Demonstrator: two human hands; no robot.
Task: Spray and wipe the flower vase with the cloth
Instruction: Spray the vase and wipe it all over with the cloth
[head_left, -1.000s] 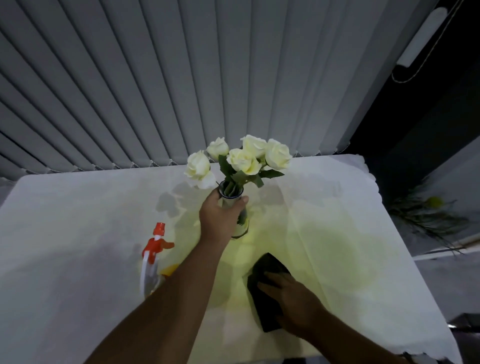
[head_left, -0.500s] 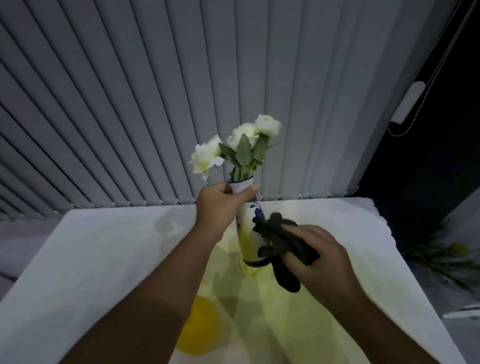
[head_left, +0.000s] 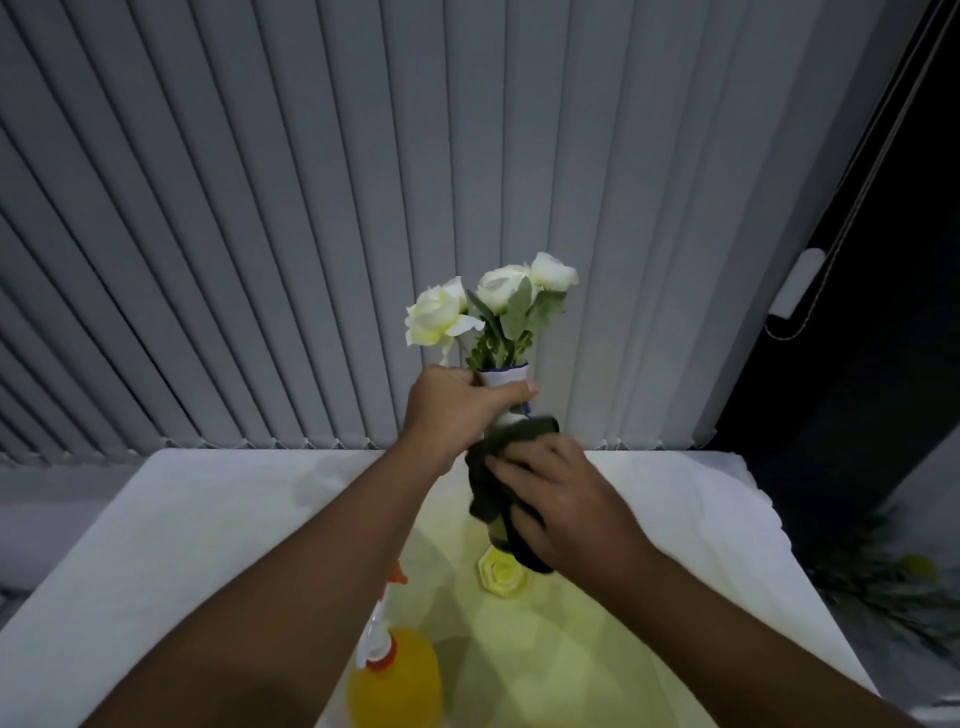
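A white vase (head_left: 506, 375) with blue markings holds several white roses (head_left: 491, 299). My left hand (head_left: 454, 408) grips its neck just below the rim. My right hand (head_left: 563, 501) presses a dark cloth (head_left: 493, 486) around the vase's body, which the cloth and hand mostly hide. The vase's yellow-lit base (head_left: 501, 571) shows just over the table. A spray bottle (head_left: 387, 670) with yellow liquid and an orange-and-white trigger head stands near me, under my left forearm.
The table (head_left: 208, 519) has a white covering and ends at a wall of grey vertical blinds (head_left: 311, 208). A dark opening and some foliage (head_left: 883, 582) lie to the right, past the table's edge.
The vase was picked up off the table by its neck. My right hand lifted the cloth from the table and wrapped it around the vase's body, sliding up toward the neck.
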